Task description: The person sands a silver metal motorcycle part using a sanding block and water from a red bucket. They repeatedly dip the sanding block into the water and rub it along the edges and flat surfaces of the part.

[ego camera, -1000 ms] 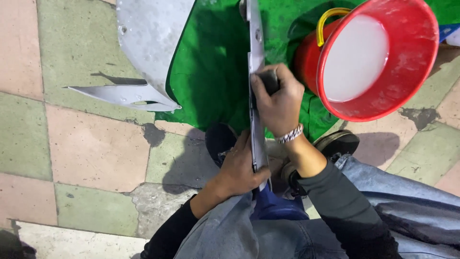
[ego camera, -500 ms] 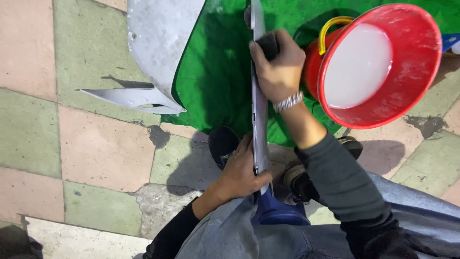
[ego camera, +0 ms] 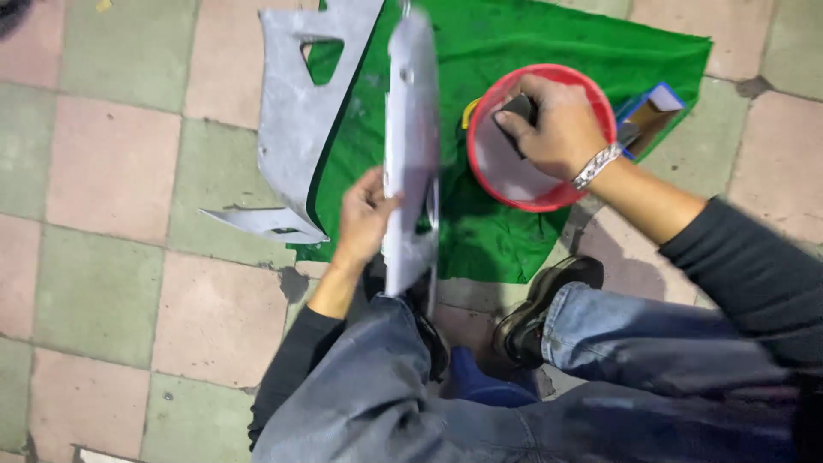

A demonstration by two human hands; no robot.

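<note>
A: What can't we make out?

B: The panel [ego camera: 410, 154] is blurred along its length and its top edge is cut off by the frame, so we can't read its full outline. The dark pad [ego camera: 519, 110] is mostly hidden under our right hand [ego camera: 557, 124]; we see only a corner of it. We can't tell whether it touches the liquid in the bucket [ego camera: 514, 193]. The box [ego camera: 649, 116] behind that hand is half covered by the wrist.

A: How does the panel look?

B: Pale grey, long and narrow, standing nearly on edge with small holes near its upper end. It rises from just above our knees, over the green cloth [ego camera: 531, 51], between our two hands.

A: And the hands?

B: Our left hand [ego camera: 364, 214] is closed on the panel's left edge about midway, fingers curled round it, forearm coming up from below. Our right hand is reaching out over the red bucket's mouth, palm down, fingers clamped on the pad, a metal bracelet at the wrist.

A: What lies beside the left hand?

B: A second grey piece [ego camera: 296, 129] with a triangular cut-out lies to its left, half on the cloth, half on the tiles [ego camera: 111, 163], apart from the hand.
</note>
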